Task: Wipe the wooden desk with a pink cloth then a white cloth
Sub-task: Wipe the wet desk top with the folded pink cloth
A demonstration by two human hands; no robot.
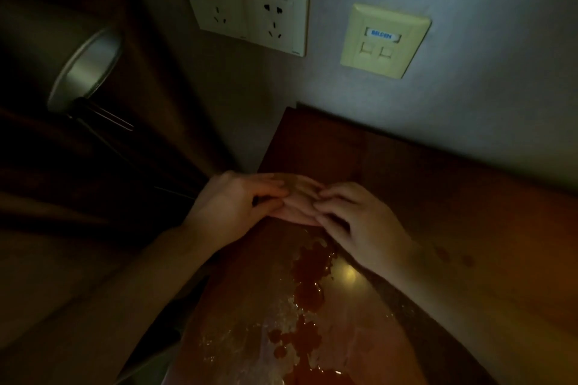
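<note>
Desk scene, very dim light. The wooden desk (438, 197) runs from the near centre to the far right, with its far left corner against the wall (469, 87). The pink cloth (300, 206) lies on the desk top just near of that corner, bunched small and mostly covered by both hands.

The left hand (231, 206) comes in from the left over the desk edge. Its fingers are stretched across the cloth with the thumb tucked below them, so it pinches the cloth's left side. The right hand (362, 228) comes in from the right, palm down, fingers bent, fingertips on the right side of the cloth. I cannot tell whether it grips or only presses. The fingertips of the two hands almost meet over the cloth.

A dark reddish wet spill (309, 278) trails on the desk from just near of the cloth toward the near edge, with pale smears to its left and a light glint beside it.

On the wall, a double power socket (244, 8) sits far left of centre. A data port plate (384, 39) with a blue label is to its right. A metal lamp shade (84, 69) is at the left, in front of a dark curtain (62, 197).
</note>
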